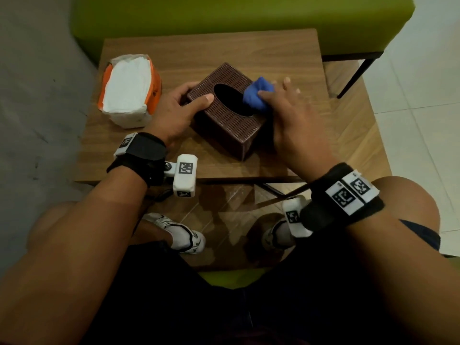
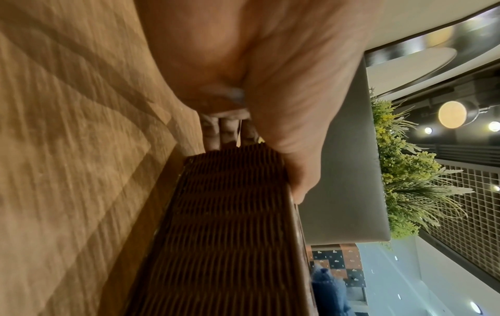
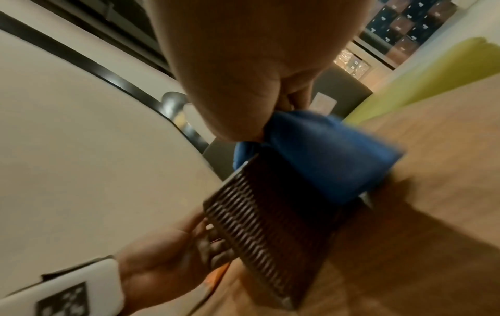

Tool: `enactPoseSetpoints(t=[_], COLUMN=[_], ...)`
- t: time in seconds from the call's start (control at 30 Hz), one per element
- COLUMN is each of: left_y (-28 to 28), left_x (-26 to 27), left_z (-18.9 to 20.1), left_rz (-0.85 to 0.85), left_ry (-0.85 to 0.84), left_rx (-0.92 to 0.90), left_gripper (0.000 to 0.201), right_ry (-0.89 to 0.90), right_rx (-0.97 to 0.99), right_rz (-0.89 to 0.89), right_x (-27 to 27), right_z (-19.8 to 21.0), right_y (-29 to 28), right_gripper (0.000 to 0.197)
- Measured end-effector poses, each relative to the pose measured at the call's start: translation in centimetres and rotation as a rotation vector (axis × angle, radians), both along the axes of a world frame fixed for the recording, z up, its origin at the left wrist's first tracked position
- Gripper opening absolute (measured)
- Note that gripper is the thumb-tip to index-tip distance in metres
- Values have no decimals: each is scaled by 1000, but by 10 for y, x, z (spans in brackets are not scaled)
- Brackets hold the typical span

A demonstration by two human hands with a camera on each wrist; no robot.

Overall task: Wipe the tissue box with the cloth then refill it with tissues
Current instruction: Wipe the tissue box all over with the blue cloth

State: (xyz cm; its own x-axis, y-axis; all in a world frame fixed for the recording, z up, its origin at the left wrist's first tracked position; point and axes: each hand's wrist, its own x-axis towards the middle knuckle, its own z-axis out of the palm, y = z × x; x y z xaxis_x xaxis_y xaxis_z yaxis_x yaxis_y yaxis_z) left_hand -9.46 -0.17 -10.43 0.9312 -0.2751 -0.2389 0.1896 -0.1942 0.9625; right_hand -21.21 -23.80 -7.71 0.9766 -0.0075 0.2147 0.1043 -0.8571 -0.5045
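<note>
A brown woven tissue box (image 1: 225,113) with a dark oval opening stands on the wooden table (image 1: 249,46). My left hand (image 1: 180,103) grips its left end, thumb on the top and fingers round the far corner; the left wrist view shows the box side (image 2: 227,224) under my thumb. My right hand (image 1: 286,105) holds a bunched blue cloth (image 1: 257,93) against the box's right upper edge, thumb pinching the cloth. In the right wrist view the cloth (image 3: 324,154) drapes over the box (image 3: 270,220). An opened orange pack of white tissues (image 1: 128,88) sits at the table's left.
A green upholstered bench (image 1: 236,13) stands right behind the table. My knees and white shoes (image 1: 181,235) are below the table's near edge. Bare wood lies behind and to the right of the box.
</note>
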Motion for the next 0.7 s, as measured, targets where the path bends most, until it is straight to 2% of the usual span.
enactPoseSetpoints(t=[0.07, 0.13, 0.2, 0.33, 0.47, 0.53, 0.6, 0.7], left_y=[2, 1, 1, 5, 4, 1, -3, -6], left_x=[0, 0, 0, 2, 7, 10, 14, 13], left_z=[1, 3, 6, 7, 8, 9, 9, 14], left_rz=[-29, -50, -68, -125, -129, -116, -76, 68], left_ry=[4, 10, 19, 37, -26, -42, -85, -213], left_rx=[27, 30, 26, 60, 102, 125, 177, 315], left_gripper=[29, 32, 35, 32, 34, 38, 50, 53], right_ry=[30, 46, 62, 6, -15, -10, -21, -19], right_rx=[-9, -43, -52, 13, -19, 15, -2, -29], right_rz=[-6, 106, 153, -40, 17, 76, 83, 65], right_x=[-3, -21, -27, -2, -35, -50, -45, -25], right_z=[8, 10, 11, 10, 14, 16, 15, 9], right_y=[19, 31, 18, -9, 21, 28, 27, 24], right_gripper=[35, 35, 33, 25, 20, 19, 20, 28])
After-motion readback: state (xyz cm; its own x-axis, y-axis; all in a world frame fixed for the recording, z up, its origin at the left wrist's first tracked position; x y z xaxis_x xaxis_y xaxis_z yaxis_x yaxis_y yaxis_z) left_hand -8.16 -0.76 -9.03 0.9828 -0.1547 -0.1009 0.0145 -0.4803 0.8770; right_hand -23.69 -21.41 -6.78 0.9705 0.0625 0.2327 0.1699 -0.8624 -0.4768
